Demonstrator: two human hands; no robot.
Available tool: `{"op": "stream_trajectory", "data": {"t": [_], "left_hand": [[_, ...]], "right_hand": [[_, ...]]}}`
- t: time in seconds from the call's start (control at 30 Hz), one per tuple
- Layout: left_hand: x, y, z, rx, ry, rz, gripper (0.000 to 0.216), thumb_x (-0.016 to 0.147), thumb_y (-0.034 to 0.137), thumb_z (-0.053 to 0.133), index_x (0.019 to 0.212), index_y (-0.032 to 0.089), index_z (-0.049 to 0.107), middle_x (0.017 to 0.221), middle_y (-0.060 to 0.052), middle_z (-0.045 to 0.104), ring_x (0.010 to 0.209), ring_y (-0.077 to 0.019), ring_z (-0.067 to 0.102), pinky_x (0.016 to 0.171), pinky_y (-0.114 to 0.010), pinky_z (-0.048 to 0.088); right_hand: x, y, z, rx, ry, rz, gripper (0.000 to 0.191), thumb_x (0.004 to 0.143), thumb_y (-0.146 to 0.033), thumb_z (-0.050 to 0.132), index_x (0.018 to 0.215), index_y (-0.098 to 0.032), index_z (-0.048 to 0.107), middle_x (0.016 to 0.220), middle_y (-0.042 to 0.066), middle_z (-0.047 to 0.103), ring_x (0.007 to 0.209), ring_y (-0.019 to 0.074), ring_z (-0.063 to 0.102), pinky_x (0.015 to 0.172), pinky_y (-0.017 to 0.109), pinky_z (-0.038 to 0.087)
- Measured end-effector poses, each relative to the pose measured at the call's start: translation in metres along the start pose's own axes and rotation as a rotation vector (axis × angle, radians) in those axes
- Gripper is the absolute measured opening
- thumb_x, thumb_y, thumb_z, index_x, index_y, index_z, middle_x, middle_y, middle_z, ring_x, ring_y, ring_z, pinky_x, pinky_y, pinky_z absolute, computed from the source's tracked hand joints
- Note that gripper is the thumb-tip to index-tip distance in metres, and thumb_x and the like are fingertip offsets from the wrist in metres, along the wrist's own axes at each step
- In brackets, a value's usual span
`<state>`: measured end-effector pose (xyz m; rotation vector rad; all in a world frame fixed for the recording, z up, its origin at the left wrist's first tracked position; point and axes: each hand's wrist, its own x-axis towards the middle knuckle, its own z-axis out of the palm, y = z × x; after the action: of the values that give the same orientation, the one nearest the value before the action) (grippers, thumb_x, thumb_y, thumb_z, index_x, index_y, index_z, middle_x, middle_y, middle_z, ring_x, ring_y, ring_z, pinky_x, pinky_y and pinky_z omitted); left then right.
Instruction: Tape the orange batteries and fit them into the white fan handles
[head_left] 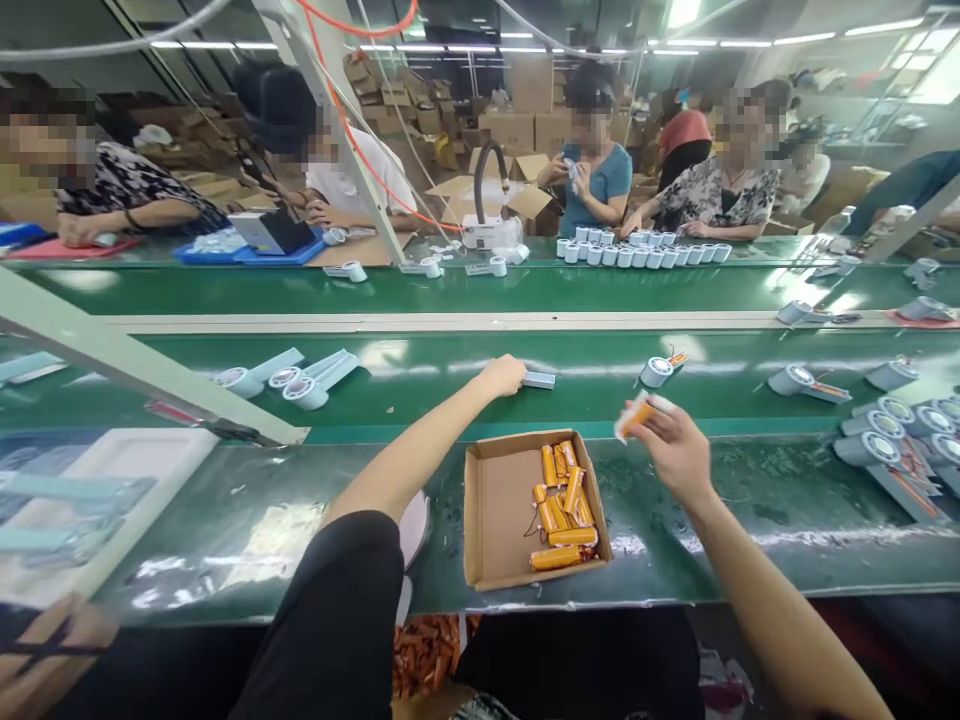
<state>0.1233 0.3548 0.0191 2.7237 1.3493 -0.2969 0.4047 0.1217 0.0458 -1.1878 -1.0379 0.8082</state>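
right grip [681, 455]: pinching an orange cylinder [639, 411] with a white piece [621, 428], far and right of the cardboard box [499, 510] | left grip [504, 377]: holding the left end of a pale handle [540, 380] over the green belt [420, 385] | box: sitting on the near counter [765, 510], carrying more orange cylinders [574, 492] at its right | small fans [306, 392]: lying left and right along the belt

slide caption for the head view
Left hand on a pale part, right hand holding an orange piece, open cardboard box nearby.
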Motion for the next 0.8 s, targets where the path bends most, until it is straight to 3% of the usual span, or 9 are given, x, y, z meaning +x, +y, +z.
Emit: {"op": "stream_trajectory", "data": {"t": [0.1,0.27,0.33,0.5,0.67,0.8], "left_hand": [[0.006,-0.007,0.003,-0.025,-0.026,0.016,0.018,0.089,0.020,0.069,0.100,0.019,0.083,0.103,-0.014,0.080,0.101,-0.0270,0.072,0.099,-0.040,0.058],[0.003,-0.008,0.014,-0.058,0.035,0.055,0.024,0.083,0.020,0.076,0.106,0.021,0.084,0.113,-0.017,0.081,0.128,-0.0345,0.065,0.110,-0.040,0.053],[0.004,-0.007,0.015,-0.076,0.043,0.060,0.023,0.085,0.020,0.074,0.105,0.022,0.084,0.115,-0.016,0.081,0.127,-0.0334,0.066,0.108,-0.039,0.053],[0.014,-0.010,0.007,-0.142,0.013,0.058,0.022,0.086,0.025,0.070,0.101,0.028,0.086,0.107,-0.007,0.083,0.102,-0.0247,0.074,0.093,-0.030,0.054],[0.016,-0.010,-0.001,-0.216,-0.002,0.065,0.024,0.081,0.029,0.074,0.102,0.029,0.087,0.106,-0.004,0.085,0.103,-0.0242,0.076,0.087,-0.027,0.052],[0.017,-0.008,-0.005,-0.264,-0.009,0.061,0.028,0.078,0.029,0.076,0.103,0.027,0.087,0.109,-0.004,0.085,0.102,-0.0258,0.076,0.088,-0.029,0.053]], "right_hand": [[0.057,0.020,0.044,0.043,-0.209,0.019,0.061,0.070,-0.042,0.096,0.124,-0.024,0.074,0.117,0.010,0.087,0.112,0.0326,0.084,0.108,0.057,0.067],[0.113,0.059,0.090,-0.085,-0.359,0.007,0.056,0.072,-0.037,0.088,0.124,-0.025,0.072,0.111,0.006,0.087,0.106,0.0286,0.085,0.112,0.052,0.064],[0.123,0.072,0.101,-0.133,-0.398,-0.013,0.048,0.074,-0.034,0.084,0.119,-0.025,0.072,0.110,0.005,0.087,0.106,0.0276,0.085,0.113,0.050,0.064],[0.130,0.091,0.112,-0.188,-0.416,-0.017,0.036,0.075,-0.031,0.080,0.110,-0.026,0.072,0.104,0.003,0.087,0.104,0.0262,0.084,0.112,0.047,0.064],[0.128,0.099,0.105,-0.218,-0.389,-0.036,0.034,0.074,-0.036,0.083,0.105,-0.026,0.072,0.101,0.003,0.087,0.100,0.0270,0.084,0.109,0.047,0.065],[0.124,0.107,0.103,-0.206,-0.291,-0.078,0.045,0.076,-0.049,0.082,0.112,-0.024,0.068,0.107,0.008,0.086,0.103,0.0283,0.084,0.110,0.049,0.065]]}}
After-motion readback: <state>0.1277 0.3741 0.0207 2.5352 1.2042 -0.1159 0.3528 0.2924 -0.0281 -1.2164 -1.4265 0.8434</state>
